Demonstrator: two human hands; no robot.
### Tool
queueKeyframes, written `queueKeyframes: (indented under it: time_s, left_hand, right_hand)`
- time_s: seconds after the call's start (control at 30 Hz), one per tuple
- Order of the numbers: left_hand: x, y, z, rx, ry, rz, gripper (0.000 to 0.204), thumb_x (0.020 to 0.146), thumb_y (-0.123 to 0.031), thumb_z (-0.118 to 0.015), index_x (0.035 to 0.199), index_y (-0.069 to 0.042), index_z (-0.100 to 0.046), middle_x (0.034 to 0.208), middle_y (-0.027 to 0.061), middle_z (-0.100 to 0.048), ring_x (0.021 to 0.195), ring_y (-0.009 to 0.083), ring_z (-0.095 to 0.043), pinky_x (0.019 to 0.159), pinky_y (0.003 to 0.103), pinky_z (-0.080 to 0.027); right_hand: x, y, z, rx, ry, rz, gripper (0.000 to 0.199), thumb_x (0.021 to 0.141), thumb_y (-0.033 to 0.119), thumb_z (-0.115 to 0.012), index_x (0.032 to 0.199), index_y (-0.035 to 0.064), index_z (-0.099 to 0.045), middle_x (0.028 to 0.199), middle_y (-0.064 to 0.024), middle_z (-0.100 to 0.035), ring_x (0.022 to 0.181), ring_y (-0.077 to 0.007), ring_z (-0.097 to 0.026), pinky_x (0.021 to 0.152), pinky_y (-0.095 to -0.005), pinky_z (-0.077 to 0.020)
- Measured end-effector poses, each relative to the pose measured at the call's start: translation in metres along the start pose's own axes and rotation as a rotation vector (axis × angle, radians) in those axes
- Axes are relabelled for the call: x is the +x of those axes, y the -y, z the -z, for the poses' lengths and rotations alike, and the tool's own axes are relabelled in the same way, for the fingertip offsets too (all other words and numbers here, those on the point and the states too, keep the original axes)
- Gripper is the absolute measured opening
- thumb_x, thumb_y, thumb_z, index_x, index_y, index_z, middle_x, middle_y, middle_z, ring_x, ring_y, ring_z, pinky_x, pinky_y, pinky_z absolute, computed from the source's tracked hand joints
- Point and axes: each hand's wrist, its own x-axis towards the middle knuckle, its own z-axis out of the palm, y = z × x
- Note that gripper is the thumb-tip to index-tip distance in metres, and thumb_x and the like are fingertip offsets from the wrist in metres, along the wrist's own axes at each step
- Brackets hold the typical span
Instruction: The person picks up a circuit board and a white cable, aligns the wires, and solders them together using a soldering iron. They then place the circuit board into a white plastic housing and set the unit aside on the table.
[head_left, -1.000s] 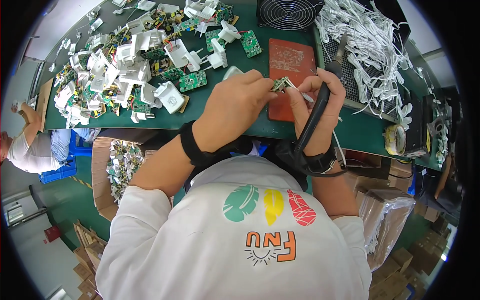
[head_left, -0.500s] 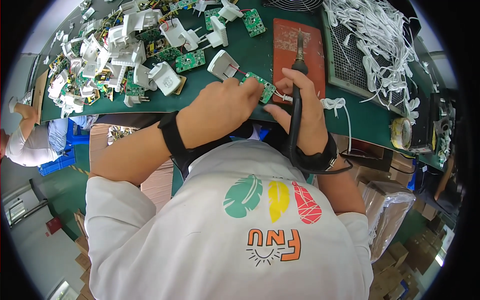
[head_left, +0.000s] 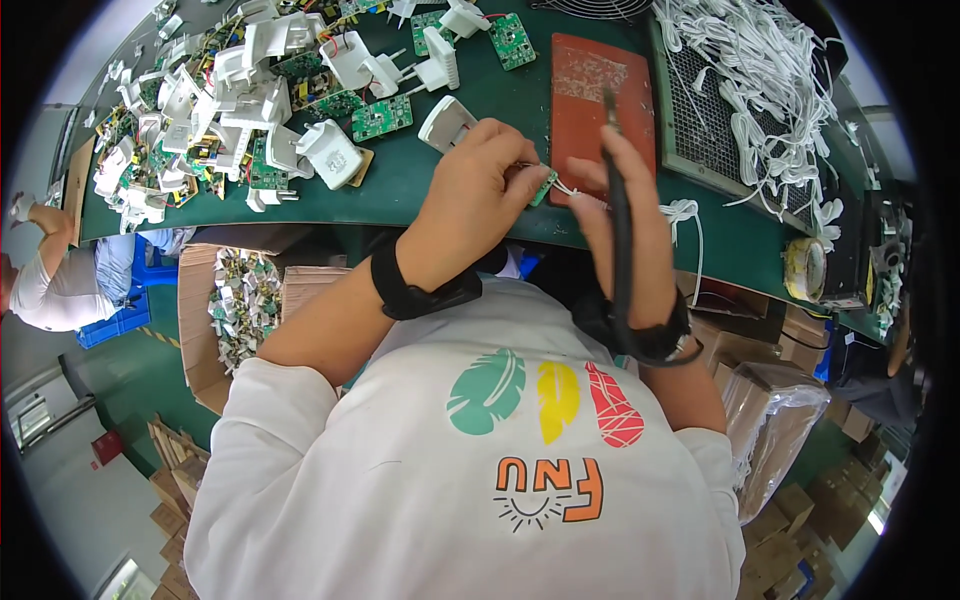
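My left hand [head_left: 470,195] pinches a small green circuit board [head_left: 546,187] near the table's front edge, its fingers covering much of the board. White wire ends [head_left: 566,191] of a cable meet the board's right side. Just behind my left fingers lies a white adapter shell [head_left: 446,124]. In my right hand [head_left: 650,245] is a black-handled soldering iron [head_left: 620,235], tip pointing away from me and blurred by motion. The iron's tip is over the red-brown mat [head_left: 575,110], apart from the board. My right fingertips are near the white wires; whether they touch them I cannot tell.
White adapter shells and circuit boards are heaped on the green table [head_left: 400,190] at left. A mesh tray [head_left: 690,110] at right carries bundled white cables [head_left: 760,100]. Tape [head_left: 803,268] stands at the right edge. An open carton [head_left: 205,330] of parts sits below left.
My left hand has turned and drawn the board up edge-on, its elbow moving inward and uncovering the carton. My right hand has shifted slightly right with the soldering iron.
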Motion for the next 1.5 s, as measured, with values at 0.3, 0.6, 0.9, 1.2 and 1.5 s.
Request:
queueKeyframes:
  time_s: [0.3,0.6,0.9,1.2,1.5]
  left_hand:
    - [0.003,-0.003,0.002,0.009,0.016,0.088,0.006,0.075,-0.002,-0.06,0.078,0.001,-0.055,0.089,0.0115,-0.06,0.074,0.0208,-0.058,0.064,0.029,-0.046]
    - [0.003,-0.006,-0.002,0.064,0.047,0.054,0.007,0.075,-0.003,-0.061,0.076,0.002,-0.056,0.089,0.0112,-0.06,0.071,0.0218,-0.058,0.063,0.029,-0.046]
    - [0.006,-0.005,0.002,0.073,0.032,0.113,0.008,0.074,-0.003,-0.062,0.077,0.002,-0.056,0.091,0.0115,-0.06,0.067,0.0223,-0.058,0.061,0.029,-0.046]
    - [0.004,-0.008,-0.005,0.151,0.026,0.028,0.007,0.075,-0.004,-0.062,0.079,0.0,-0.059,0.091,0.0104,-0.06,0.071,0.0247,-0.059,0.063,0.031,-0.047]
    - [0.005,-0.007,-0.005,0.199,0.053,0.018,0.007,0.076,-0.005,-0.063,0.079,-0.001,-0.059,0.089,0.0093,-0.058,0.074,0.0281,-0.059,0.064,0.034,-0.048]
  right_hand:
    - [-0.016,0.012,0.044,0.019,-0.092,-0.069,0.016,0.074,0.0,-0.061,0.09,-0.0018,-0.061,0.076,-0.0064,-0.06,0.064,-0.0107,-0.054,0.061,-0.0213,-0.0434]
    - [-0.011,0.01,0.044,0.012,0.016,-0.004,0.017,0.071,0.001,-0.055,0.087,-0.0016,-0.06,0.072,-0.0043,-0.053,0.063,-0.01,-0.047,0.057,-0.022,-0.0372]
    - [-0.013,0.004,0.046,0.07,-0.002,-0.017,0.017,0.07,0.0,-0.056,0.086,-0.002,-0.061,0.068,-0.0043,-0.052,0.06,-0.0101,-0.046,0.055,-0.0218,-0.0356]
    - [-0.012,0.007,0.042,0.027,-0.065,-0.025,0.016,0.07,0.0,-0.059,0.085,-0.0022,-0.061,0.067,-0.0059,-0.055,0.058,-0.0117,-0.049,0.054,-0.0231,-0.0381]
    - [-0.011,0.005,0.043,-0.014,-0.005,0.035,0.018,0.071,0.002,-0.057,0.087,-0.0022,-0.062,0.068,-0.0042,-0.053,0.063,-0.01,-0.046,0.059,-0.0225,-0.0361]
